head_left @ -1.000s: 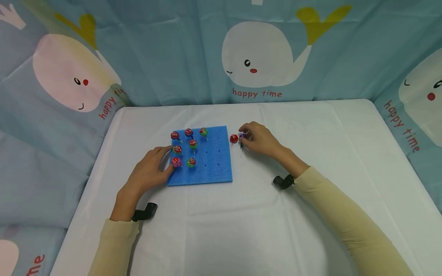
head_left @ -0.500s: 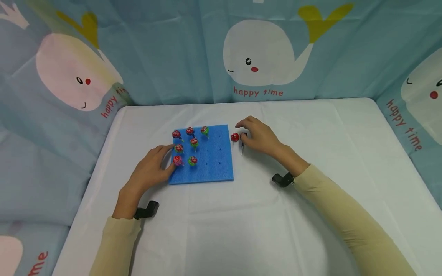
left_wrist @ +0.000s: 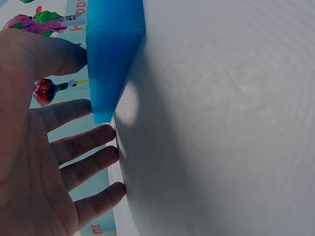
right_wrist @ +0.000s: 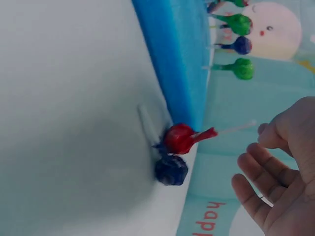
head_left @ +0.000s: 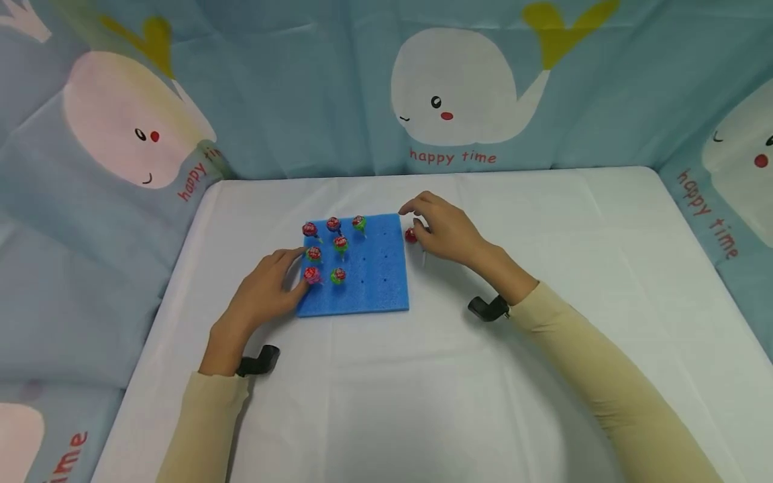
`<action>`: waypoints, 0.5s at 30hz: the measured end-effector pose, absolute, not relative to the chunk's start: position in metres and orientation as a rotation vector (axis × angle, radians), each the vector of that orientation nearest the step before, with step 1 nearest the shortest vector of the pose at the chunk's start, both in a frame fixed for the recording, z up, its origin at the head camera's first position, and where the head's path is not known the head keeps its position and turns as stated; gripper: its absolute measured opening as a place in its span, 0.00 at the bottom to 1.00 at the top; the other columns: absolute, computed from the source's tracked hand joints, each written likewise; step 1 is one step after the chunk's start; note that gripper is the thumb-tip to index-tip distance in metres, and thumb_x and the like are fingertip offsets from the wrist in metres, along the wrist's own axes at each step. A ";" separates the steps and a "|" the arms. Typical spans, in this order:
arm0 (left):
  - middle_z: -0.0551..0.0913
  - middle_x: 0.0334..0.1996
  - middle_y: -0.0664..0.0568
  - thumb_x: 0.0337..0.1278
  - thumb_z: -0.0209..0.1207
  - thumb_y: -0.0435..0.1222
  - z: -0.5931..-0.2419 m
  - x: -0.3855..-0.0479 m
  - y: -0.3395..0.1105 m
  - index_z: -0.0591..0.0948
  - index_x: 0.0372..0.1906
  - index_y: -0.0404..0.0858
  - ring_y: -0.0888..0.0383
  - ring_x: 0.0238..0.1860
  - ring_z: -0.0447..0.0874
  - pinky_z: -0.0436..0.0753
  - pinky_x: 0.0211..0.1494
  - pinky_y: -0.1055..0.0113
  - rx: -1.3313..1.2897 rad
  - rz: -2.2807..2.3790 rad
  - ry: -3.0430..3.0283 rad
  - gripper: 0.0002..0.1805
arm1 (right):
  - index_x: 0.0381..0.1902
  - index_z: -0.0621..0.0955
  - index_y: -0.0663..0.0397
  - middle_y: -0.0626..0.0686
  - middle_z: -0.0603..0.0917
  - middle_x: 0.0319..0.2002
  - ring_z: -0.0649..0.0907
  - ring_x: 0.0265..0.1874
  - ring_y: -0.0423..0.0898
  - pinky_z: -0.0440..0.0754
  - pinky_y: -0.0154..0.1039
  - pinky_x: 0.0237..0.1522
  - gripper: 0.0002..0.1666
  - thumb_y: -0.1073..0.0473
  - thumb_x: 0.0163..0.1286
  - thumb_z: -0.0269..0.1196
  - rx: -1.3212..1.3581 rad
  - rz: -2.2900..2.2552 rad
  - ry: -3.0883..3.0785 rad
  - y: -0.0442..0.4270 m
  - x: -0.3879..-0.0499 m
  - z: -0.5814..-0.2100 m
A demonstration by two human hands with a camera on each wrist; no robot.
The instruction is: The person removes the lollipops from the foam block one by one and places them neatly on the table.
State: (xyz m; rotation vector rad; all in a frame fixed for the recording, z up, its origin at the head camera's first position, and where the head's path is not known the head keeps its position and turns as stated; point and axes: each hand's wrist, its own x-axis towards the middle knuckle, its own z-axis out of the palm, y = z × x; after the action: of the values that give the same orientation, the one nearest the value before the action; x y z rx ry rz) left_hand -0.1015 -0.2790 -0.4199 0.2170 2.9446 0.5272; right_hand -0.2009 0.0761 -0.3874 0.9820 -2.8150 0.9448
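Note:
A blue foam board (head_left: 374, 295) with rows of small holes lies on the table. Several wrapped lollipops (head_left: 341, 243) stand in it by their sticks. My left hand (head_left: 262, 288) rests at the board's left edge, thumb and fingertips touching it. Just off the right edge lie a red lollipop (right_wrist: 179, 138) and a dark blue lollipop (right_wrist: 171, 170), side by side and touching. Over these two hovers my right hand (head_left: 443, 228), fingers loosely bent and holding nothing. Its thumb is near the tip of the red lollipop's stick in the right wrist view.
A white cloth (head_left: 392, 389) covers the table. Behind and to the left hangs a blue curtain (head_left: 302, 100) printed with whales. A black wrist camera (head_left: 489, 308) sits on my right wrist, another camera (head_left: 260, 361) on my left.
My right hand has left the dark blue lollipop and shifted up and left, toward the red one and the board's far right corner. My left hand stays at the board's edge.

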 end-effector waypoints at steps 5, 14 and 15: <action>0.72 0.76 0.37 0.71 0.58 0.47 -0.420 -0.106 -0.279 0.67 0.80 0.40 0.35 0.77 0.68 0.71 0.77 0.32 0.233 0.536 2.940 0.36 | 0.60 0.84 0.58 0.59 0.84 0.58 0.85 0.52 0.54 0.87 0.49 0.48 0.18 0.63 0.76 0.57 1.007 0.932 -2.777 0.071 -0.200 -0.379; 0.72 0.76 0.38 0.71 0.58 0.48 -0.422 -0.104 -0.280 0.67 0.80 0.41 0.36 0.78 0.68 0.72 0.77 0.32 0.197 0.534 2.931 0.36 | 0.61 0.84 0.55 0.56 0.84 0.60 0.85 0.58 0.53 0.88 0.50 0.58 0.18 0.60 0.77 0.60 1.041 0.942 -2.803 0.049 -0.206 -0.371; 0.72 0.76 0.38 0.71 0.58 0.48 -0.422 -0.104 -0.280 0.68 0.80 0.41 0.36 0.78 0.68 0.72 0.77 0.33 0.195 0.533 2.934 0.36 | 0.61 0.84 0.54 0.56 0.84 0.60 0.85 0.58 0.53 0.88 0.50 0.58 0.18 0.59 0.77 0.60 1.051 0.951 -2.803 0.047 -0.207 -0.370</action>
State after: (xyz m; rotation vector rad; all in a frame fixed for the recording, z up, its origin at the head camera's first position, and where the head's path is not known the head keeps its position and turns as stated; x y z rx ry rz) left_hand -0.1036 -0.2802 -0.4221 0.1946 2.9335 0.5334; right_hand -0.2069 0.0469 -0.3702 1.0508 -2.8030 0.9509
